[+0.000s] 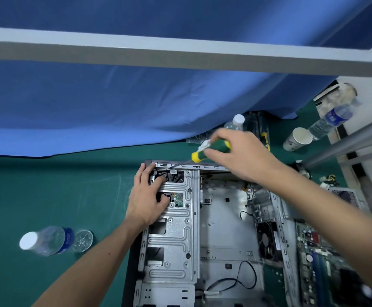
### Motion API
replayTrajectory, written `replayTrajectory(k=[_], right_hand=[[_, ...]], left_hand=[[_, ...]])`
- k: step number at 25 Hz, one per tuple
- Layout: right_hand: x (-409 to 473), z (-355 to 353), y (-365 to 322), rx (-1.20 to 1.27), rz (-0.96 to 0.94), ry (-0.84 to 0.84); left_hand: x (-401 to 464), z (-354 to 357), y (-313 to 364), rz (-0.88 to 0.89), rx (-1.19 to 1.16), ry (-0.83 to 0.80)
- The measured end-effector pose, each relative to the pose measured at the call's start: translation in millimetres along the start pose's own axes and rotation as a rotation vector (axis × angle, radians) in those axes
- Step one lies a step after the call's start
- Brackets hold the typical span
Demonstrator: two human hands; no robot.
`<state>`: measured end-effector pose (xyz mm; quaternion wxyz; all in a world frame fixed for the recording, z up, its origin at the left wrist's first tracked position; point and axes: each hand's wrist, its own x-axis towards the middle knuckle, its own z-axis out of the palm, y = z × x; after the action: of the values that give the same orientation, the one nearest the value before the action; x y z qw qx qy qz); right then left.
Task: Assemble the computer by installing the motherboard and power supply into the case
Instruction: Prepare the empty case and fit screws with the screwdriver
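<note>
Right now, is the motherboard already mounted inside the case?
No: the motherboard lies outside the case, beyond its right wall, and the case floor is bare metal.

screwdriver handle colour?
Dark green with yellow ends, on the screwdriver gripped by the right hand; head view.

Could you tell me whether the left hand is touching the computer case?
Touching. The head view shows the left hand resting on the computer case, fingers spread over the metal drive cage.

Two bare forearms and hands (146, 196), no sleeves, gloves, rings or watch in sight.
</note>
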<state>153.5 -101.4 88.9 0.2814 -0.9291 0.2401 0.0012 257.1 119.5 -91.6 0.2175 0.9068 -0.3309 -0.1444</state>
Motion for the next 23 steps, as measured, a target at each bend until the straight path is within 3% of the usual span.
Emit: replayTrajectory(k=[4,9,15,19,23], right_hand=[[-56,26,60,0.824,0.584,0.05],[-126,64,88,1.255,0.864,-0.061],[-161,50,108,1.124,0.773,-0.118],[-170,43,124,1.059,0.728,-0.205],[-197,45,146,1.008,0.73,-0.313]], left_hand=[[2,0,-3,0.004,0.016,0.004],[3,-6,0,-0.006,0.089,-0.065],[-32,-1,45,-0.072,0.169,-0.127],[-82,32,74,-0.096,0.235,-0.293],[-78,39,74,-0.154,0.338,-0.36]])
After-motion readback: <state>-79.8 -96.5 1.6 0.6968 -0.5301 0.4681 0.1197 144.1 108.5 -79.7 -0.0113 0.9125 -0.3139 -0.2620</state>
